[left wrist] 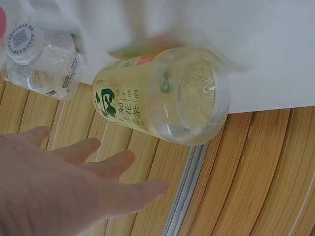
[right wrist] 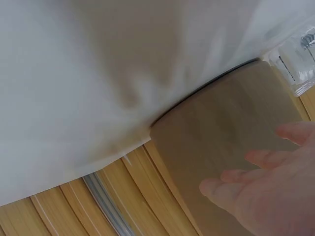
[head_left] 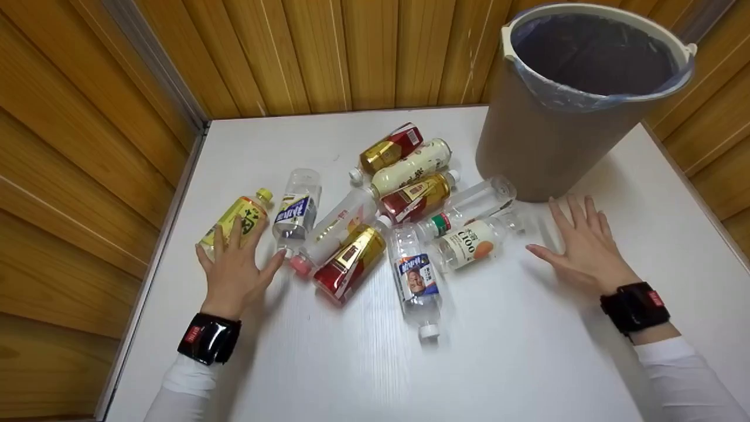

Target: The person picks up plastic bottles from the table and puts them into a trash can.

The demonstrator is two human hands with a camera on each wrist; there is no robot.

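Observation:
My left hand (head_left: pixel 231 278) hovers with spread fingers over a bottle with a yellow label and yellow cap (head_left: pixel 243 220), lying at the left of the pile. In the left wrist view a gap shows between the fingers (left wrist: pixel 113 167) and that tea bottle (left wrist: pixel 133 98). Beside it lies a transparent bottle with a blue-and-white label (head_left: pixel 296 211). My right hand (head_left: pixel 586 252), fingers splayed and holding nothing, is over the white table near the base of the brown bin (head_left: pixel 545 135). Nearest to its thumb is a transparent bottle with an orange on its label (head_left: pixel 469 243).
Several more bottles lie mid-table: a pink-capped one (head_left: pixel 343 225), red-and-gold ones such as this bottle (head_left: pixel 351 264), a cream bottle (head_left: pixel 413 167), and a white-capped bottle (head_left: pixel 419 281) toward me. The bin has a bag liner (head_left: pixel 556 94). Wood-panelled walls (head_left: pixel 351 58) border the table (head_left: pixel 363 375).

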